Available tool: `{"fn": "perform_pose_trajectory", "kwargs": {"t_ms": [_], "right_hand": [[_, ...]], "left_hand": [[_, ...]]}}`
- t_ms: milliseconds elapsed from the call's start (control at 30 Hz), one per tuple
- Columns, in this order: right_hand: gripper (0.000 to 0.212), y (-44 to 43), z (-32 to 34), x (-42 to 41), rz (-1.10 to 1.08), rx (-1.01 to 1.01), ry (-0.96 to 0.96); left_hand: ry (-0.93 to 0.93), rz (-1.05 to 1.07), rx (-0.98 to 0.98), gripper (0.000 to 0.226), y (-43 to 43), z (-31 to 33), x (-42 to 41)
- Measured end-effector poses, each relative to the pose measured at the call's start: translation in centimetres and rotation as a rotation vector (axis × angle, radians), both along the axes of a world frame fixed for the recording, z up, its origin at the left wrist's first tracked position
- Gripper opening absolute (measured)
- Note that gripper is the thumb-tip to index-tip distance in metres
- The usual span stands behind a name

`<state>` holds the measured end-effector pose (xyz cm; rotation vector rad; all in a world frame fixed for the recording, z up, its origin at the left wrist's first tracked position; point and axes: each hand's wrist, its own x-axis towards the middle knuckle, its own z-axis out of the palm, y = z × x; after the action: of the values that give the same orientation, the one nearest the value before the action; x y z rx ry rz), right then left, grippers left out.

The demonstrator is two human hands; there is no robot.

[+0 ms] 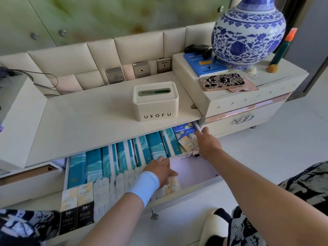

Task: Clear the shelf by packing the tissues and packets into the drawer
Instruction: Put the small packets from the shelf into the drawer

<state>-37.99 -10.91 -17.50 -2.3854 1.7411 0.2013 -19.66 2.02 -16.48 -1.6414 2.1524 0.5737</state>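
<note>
Nearest me, the front row of the open drawer (192, 172) holds small packets (85, 206) stood on end, packed tight so that none tips. My left hand (159, 170), in a white wristband, lies on this row at its right end. Its fingers (171, 174) are fairly straight and close together, and I judge they press the row leftward to save the bare floor beside it. Behind them the teal tissue packs (108, 160) stand on edge side by side, which fits the most into the width. My right hand (207, 142) reaches to the far right corner, at the yellow packets (184, 143) beside the drawer wall. I see only its back and cannot tell whether its fingers are apart or clamped on a packet. Just beyond lies a blue flowered pack (182, 129). Above, the shelf (88, 118) carries only a cream tissue box (155, 101). So most of the stock is already in the drawer.
</note>
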Motion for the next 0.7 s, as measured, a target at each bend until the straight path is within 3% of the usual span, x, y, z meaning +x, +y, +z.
{"fn": "perform_pose_trajectory", "kwargs": {"t_ms": [100,200,333,500,600,700], "right_hand": [[0.087,0.2,-0.3,-0.3,0.151,-0.014,0.03],[0.079,0.1,-1.0,-0.4,0.232,0.002,0.058],[0.092,-0.5,-1.5,-0.4,0.231,0.051,0.036],[0.09,-0.5,-0.5,0.5,0.335,0.007,0.187],[0.074,0.4,0.0,0.5,0.252,-0.032,0.085],[0.03,1.6,1.1,1.0,-0.027,-0.069,-0.099]], "left_hand": [[0.035,-0.009,-0.095,0.055,0.0,0.0,-0.2],[0.065,-0.009,-0.107,0.052,0.0,-0.2,-0.4],[0.052,-0.018,-0.069,0.049,0.2,-0.2,-0.3],[0.045,-0.016,-0.071,0.051,0.1,0.3,-0.6],[0.108,0.013,-0.113,0.047,-0.1,0.4,-0.8],[0.12,0.013,-0.1,0.046,-0.5,0.3,-0.9]]}}
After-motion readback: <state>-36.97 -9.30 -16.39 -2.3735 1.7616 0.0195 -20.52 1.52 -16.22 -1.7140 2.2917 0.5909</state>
